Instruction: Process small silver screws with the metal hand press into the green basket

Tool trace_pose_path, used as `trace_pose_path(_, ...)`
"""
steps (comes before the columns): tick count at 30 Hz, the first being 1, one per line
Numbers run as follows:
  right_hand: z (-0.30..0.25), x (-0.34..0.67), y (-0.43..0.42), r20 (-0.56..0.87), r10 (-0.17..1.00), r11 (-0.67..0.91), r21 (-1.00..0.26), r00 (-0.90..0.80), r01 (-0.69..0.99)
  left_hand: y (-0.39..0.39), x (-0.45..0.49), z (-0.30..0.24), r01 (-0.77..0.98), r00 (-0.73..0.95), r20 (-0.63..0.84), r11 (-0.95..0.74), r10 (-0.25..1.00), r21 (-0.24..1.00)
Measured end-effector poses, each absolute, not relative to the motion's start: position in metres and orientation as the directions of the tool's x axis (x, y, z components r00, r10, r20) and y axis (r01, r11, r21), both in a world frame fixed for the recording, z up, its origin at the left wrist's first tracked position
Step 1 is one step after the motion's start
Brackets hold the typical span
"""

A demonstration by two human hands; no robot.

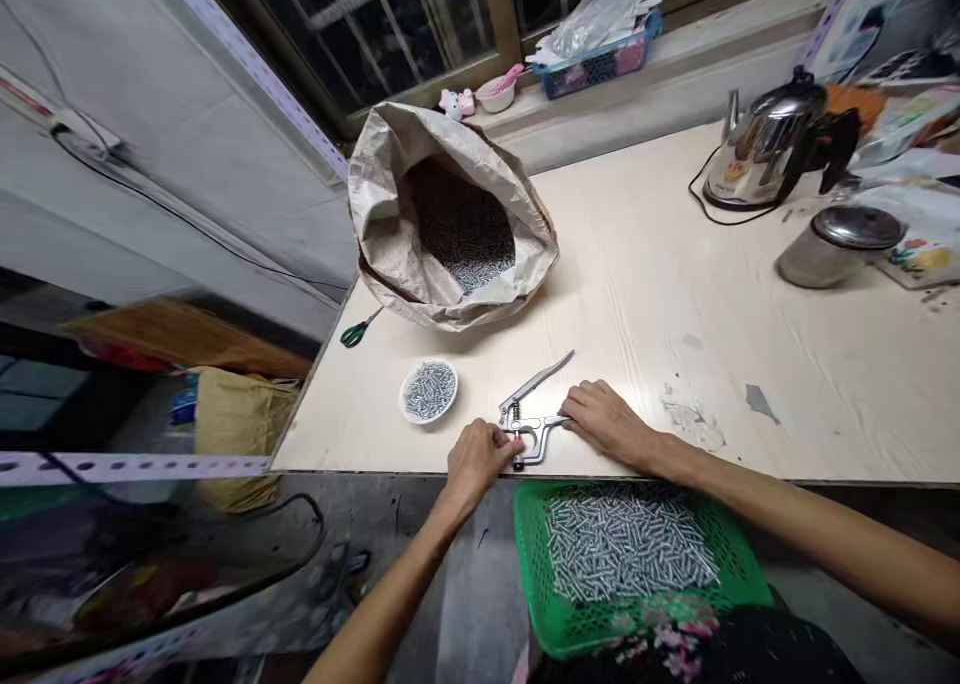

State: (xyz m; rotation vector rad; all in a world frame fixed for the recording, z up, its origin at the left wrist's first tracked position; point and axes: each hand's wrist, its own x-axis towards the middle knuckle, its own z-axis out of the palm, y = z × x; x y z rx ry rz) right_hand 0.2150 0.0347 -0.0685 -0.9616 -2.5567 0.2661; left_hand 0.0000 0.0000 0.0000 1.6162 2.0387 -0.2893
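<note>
Closest in, the left hand (480, 459) has its fingertips drawn together and pinched on the head of a small metal hand press (529, 429); whether a tiny piece sits between them is too small to tell. The right hand (604, 419) lies knuckles-up over the tool's lower handle, fingers bent down onto it, though I cannot tell if they wrap it or only press. The tool rests on the table (750, 364) at its near edge, its upper handle sprung up and pointing far-right. It looks stiff, smooth and fairly light, likely slippery bare steel, best held by the handles, clear of the jaw. Both forearms reach in from the near side, wrists low, elbows wide. Left of the tool sits a white bowl (429, 391) of small metal parts, beyond it an open sack (390, 204); near, below the table edge, a green basket (536, 604) holds more.
</note>
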Motion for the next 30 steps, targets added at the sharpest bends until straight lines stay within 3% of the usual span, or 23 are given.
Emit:
trace_pose_path(7,-0.074,0.220,0.041,0.348,0.694,0.720,-0.334,-0.630,0.608,-0.004,-0.013,0.002,0.992,0.086,-0.350,-0.047,0.933,0.119)
trace_pose_path(12,-0.074,0.225,0.045,0.362,0.707,0.707,-0.372,-0.607,0.602,-0.040,0.005,0.032,0.911,0.224,-0.270,-0.102,0.937,0.400)
trace_pose_path(14,-0.076,0.225,0.045,0.369,0.700,0.714,-0.371,-0.612,0.593,-0.041,0.005,0.040,0.885,0.257,-0.211,-0.142,0.943,0.443)
trace_pose_path(16,-0.078,0.224,0.045,0.378,0.693,0.721,-0.368,-0.613,0.588,-0.028,-0.009,0.042,0.921,0.150,-0.108,-0.098,0.983,0.378)
trace_pose_path(19,-0.081,0.224,0.046,0.391,0.685,0.728,-0.362,-0.614,0.582,0.010,-0.049,0.037,0.969,-0.121,0.073,0.102,0.990,0.224)
trace_pose_path(22,-0.081,0.224,0.046,0.407,0.679,0.734,-0.354,-0.611,0.579,0.043,-0.083,0.028,0.964,-0.257,0.118,0.245,0.959,0.106)
trace_pose_path(25,-0.082,0.223,0.046,0.414,0.681,0.731,-0.349,-0.604,0.586,0.057,-0.096,0.019,0.964,-0.266,0.075,0.263,0.961,0.039)
trace_pose_path(30,-0.082,0.222,0.046,0.406,0.684,0.729,-0.349,-0.606,0.589,0.057,-0.093,0.014,0.989,-0.142,0.043,0.144,0.989,-0.044)
